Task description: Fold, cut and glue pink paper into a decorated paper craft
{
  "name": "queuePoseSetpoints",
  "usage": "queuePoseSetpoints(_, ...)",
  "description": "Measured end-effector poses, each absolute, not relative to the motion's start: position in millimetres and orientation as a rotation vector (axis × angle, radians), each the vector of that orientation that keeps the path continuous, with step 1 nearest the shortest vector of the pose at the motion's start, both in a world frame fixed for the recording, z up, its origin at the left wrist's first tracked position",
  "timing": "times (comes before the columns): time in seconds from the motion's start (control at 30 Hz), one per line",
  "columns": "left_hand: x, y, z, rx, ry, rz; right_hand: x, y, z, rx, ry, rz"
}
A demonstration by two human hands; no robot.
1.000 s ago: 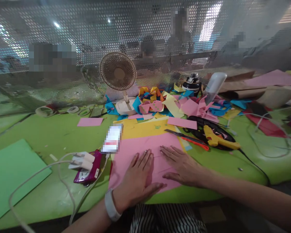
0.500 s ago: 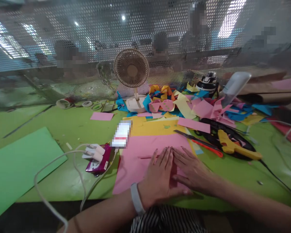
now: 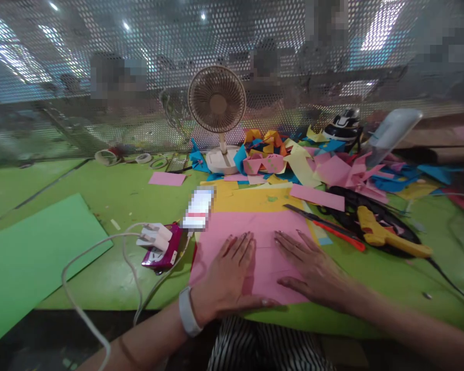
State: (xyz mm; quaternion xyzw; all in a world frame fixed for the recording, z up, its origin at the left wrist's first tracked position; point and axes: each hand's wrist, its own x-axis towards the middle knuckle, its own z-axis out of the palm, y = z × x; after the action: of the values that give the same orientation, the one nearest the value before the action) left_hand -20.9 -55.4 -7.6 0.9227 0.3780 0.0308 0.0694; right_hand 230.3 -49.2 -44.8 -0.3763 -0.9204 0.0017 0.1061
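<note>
Both palms press down on a pink paper sheet (image 3: 263, 265), which lies over yellow paper (image 3: 255, 200) on the green table. My left hand (image 3: 230, 275) rests flat on the sheet's left part, its fingers stretched forward and the thumb pointing right. Opposite it, my right hand (image 3: 313, 268) is spread on the right part, with its thumb reaching toward the left. A gap of pink paper separates the two hands, and a faint crease runs across it. Just beyond my right hand lie a dark blade-like tool (image 3: 301, 212) and an orange-handled tool (image 3: 342, 234).
A phone (image 3: 198, 208) is plugged in beside a purple power adapter (image 3: 162, 252), whose white cable loops left. Green card (image 3: 42, 263) covers the left side. A yellow glue gun (image 3: 390, 239) rests on a black tray at right. Behind stand a fan (image 3: 217, 103) and heaped paper scraps (image 3: 340, 170).
My hands have moved apart from where their fingertips met, the left sliding leftward over the pink sheet. The view has shifted slightly.
</note>
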Motion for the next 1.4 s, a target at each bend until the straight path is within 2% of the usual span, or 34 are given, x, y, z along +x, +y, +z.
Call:
queuePoseSetpoints(0.27, -53, -62, -10, 2.854, 1.278, 0.018, 233, -48, -39, -1.113, -2.733, 0.096)
queuePoseSetpoints(0.5, -59, -63, -18, 2.906, 1.263, 0.066, 203, -26, 8, -1.303, -2.530, 0.255)
queuePoseSetpoints(0.57, -59, -63, -20, 2.908, 1.274, 0.063, 181, -13, 19, -1.420, -2.501, 0.486)
queuePoseSetpoints(0.67, -59, -63, -20, 2.915, 1.270, 0.058, 152, 9, 18, -1.436, -2.512, 1.217)
queuePoseSetpoints(0.73, -60, -63, -20, 2.918, 1.262, 0.064, 141, 22, 11, -1.455, -2.408, 1.565)
queuePoseSetpoints(0.87, -61, -62, -20, 2.911, 1.234, 0.117, 138, 37, -1, -1.451, -2.277, 1.866)
queuePoseSetpoints(1.07, -61, -61, -22, 2.898, 1.240, 0.168, 163, 43, -9, -1.452, -2.156, 1.962)
queuePoseSetpoints(1.27, -60, -60, -20, 2.896, 1.248, 0.152, 230, 42, -18, -1.655, -2.138, 1.912)
queuePoseSetpoints(1.4, -60, -59, -20, 2.897, 1.259, 0.120, 270, 34, -7, -1.768, -2.120, 1.811)
